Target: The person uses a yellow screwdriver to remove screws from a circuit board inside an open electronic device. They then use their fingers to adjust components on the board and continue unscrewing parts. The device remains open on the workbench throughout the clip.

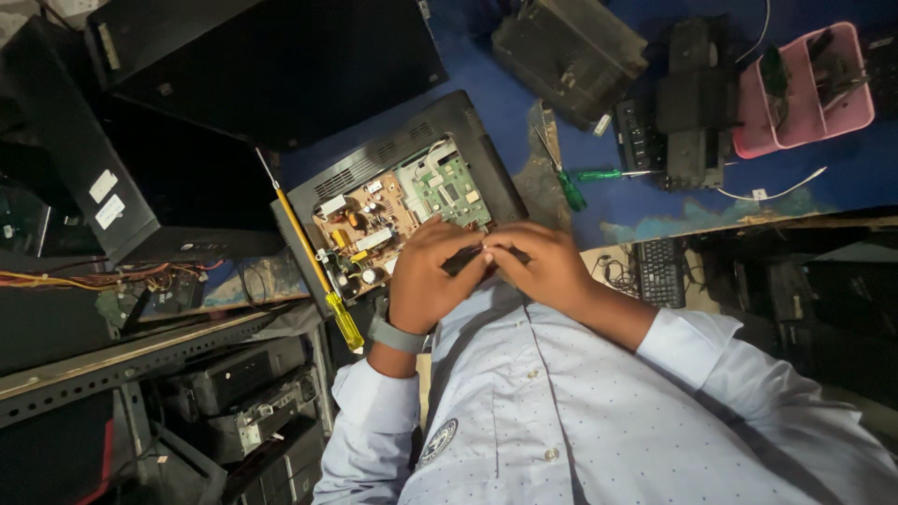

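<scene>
Nearest the person's chest, the left hand [426, 276] and the right hand [547, 266] meet, fingers curled narrow around a small dark part [465, 259] pinched between them, held just at the near edge of the opened monitor back [412, 201]. A grey watch [395, 335] sits on the left wrist. Just left of the monitor back leans a long yellow-handled screwdriver [318, 271], its handle toward the person. Inside the monitor back lie a tan circuit board [360, 238] and a green one [454, 192]. Right of it lies a green-handled screwdriver [599, 175], and well beyond, a pink tray [847, 112].
</scene>
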